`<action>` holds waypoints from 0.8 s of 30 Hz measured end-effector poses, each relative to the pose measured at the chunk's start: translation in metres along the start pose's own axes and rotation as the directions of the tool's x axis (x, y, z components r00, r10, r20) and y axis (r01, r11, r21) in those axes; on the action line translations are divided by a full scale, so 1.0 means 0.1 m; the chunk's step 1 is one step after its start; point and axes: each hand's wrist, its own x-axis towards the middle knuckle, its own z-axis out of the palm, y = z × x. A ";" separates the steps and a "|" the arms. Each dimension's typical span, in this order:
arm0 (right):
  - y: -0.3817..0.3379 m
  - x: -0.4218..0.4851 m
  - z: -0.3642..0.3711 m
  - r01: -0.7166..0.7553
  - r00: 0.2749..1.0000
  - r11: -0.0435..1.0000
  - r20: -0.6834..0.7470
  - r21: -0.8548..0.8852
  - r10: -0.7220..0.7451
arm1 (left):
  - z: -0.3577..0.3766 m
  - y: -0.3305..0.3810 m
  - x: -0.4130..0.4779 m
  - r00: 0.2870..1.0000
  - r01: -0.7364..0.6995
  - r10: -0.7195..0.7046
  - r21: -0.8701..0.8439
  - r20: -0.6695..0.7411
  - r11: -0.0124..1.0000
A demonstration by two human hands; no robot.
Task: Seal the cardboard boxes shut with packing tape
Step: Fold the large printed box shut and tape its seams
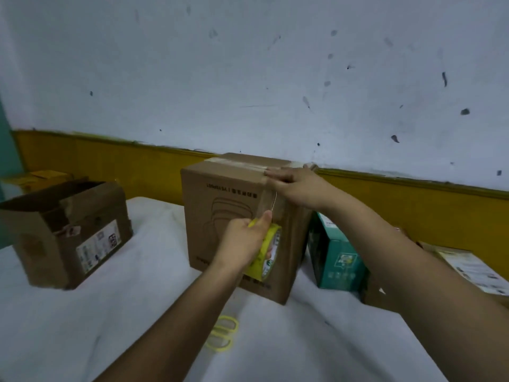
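A tall brown cardboard box (220, 216) stands in the middle of the white-covered table, against the wall. Clear tape runs across its closed top and down its front right corner. My left hand (242, 241) grips a yellow roll of packing tape (268, 252) against the box's front, thumb up on the roll, with a strip of tape stretched up from it. My right hand (296, 181) lies flat with straight fingers on the top front edge, pressing the tape down.
An open, worn cardboard box (66, 232) sits at the left. A teal printed box (334, 255) leans right of the tall box, and another carton (468, 271) lies at the far right. Yellow-handled scissors (223, 334) lie on the white cloth (82, 326) near me.
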 end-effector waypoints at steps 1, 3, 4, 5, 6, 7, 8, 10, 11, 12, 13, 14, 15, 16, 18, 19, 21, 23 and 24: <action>0.02 -0.04 0.02 0.061 0.998 0.997 -0.019 -0.053 -0.063 | -0.01 0.00 0.01 1.000 -0.005 0.005 0.016 -0.002 1.000; 0.05 -0.10 0.03 0.134 0.988 0.986 -0.071 -0.097 -0.141 | 0.00 0.01 0.03 1.000 -0.029 0.029 0.034 -0.009 0.999; 0.08 -0.10 0.03 0.154 0.982 0.979 -0.085 -0.133 -0.166 | 0.02 0.03 0.03 0.999 -0.034 0.034 0.044 -0.004 0.998; 0.09 -0.09 0.05 0.159 0.979 0.968 -0.095 -0.194 -0.179 | 0.01 0.05 0.03 1.000 -0.029 0.029 0.075 0.013 0.997; 0.09 -0.08 0.08 0.158 0.976 0.950 -0.105 -0.269 -0.192 | -0.02 0.06 0.03 0.999 -0.027 0.024 0.102 0.031 0.994; 0.06 -0.09 0.12 0.155 0.970 0.925 -0.121 -0.348 -0.209 | -0.09 0.05 0.03 0.998 -0.041 0.036 0.119 0.041 0.992; 0.02 -0.12 0.17 0.163 0.956 0.891 -0.155 -0.425 -0.248 | -0.20 0.01 0.05 0.998 -0.064 0.062 0.106 0.023 0.992; -0.08 -0.31 0.33 0.218 0.843 0.831 -0.329 -0.512 -0.425 | -0.51 -0.20 0.07 0.984 -0.130 0.143 0.116 -0.107 0.985; -0.17 -0.49 0.47 0.269 0.718 0.820 -0.463 -0.505 -0.520 | -0.69 -0.36 0.05 0.964 -0.160 0.201 0.222 -0.174 0.962; -0.29 -0.71 0.67 0.356 0.595 0.813 -0.559 -0.461 -0.578 | -0.87 -0.55 0.01 0.945 -0.180 0.268 0.384 -0.188 0.906; -0.40 -0.95 0.91 0.464 0.534 0.792 -0.588 -0.397 -0.608 | -1.05 -0.75 -0.03 0.937 -0.212 0.324 0.526 -0.130 0.824; -0.49 -1.15 1.16 0.541 0.572 0.780 -0.543 -0.314 -0.615 | -1.22 -0.94 -0.07 0.947 -0.242 0.321 0.624 -0.015 0.743; -0.55 -1.29 1.41 0.557 0.674 0.798 -0.436 -0.229 -0.596 | -1.36 -1.11 -0.12 0.960 -0.266 0.254 0.683 0.121 0.680; -0.57 -1.37 1.64 0.516 0.790 0.843 -0.297 -0.149 -0.536 | -1.47 -1.24 -0.17 0.963 -0.261 0.122 0.718 0.240 0.645; -0.44 -1.29 1.97 0.317 0.946 0.946 -0.041 -0.070 -0.320 | -1.58 -1.42 -0.22 0.926 -0.260 -0.076 0.772 0.369 0.580; -0.35 -1.20 2.05 0.223 0.974 0.971 0.048 -0.082 -0.220 | -1.60 -1.49 -0.22 0.911 -0.311 -0.061 0.776 0.408 0.549; -0.19 -1.12 2.13 0.154 0.978 0.981 0.161 -0.122 -0.133 | -1.59 -1.57 -0.19 0.907 -0.382 0.055 0.762 0.417 0.523; -0.08 -1.12 2.18 0.145 0.972 0.984 0.199 -0.106 -0.122 | -1.54 -1.56 -0.19 0.914 -0.377 0.080 0.762 0.397 0.526; -0.06 -1.14 2.18 0.148 0.973 0.983 0.196 -0.111 -0.124 | -1.53 -1.55 -0.18 0.912 -0.376 0.069 0.758 0.404 0.532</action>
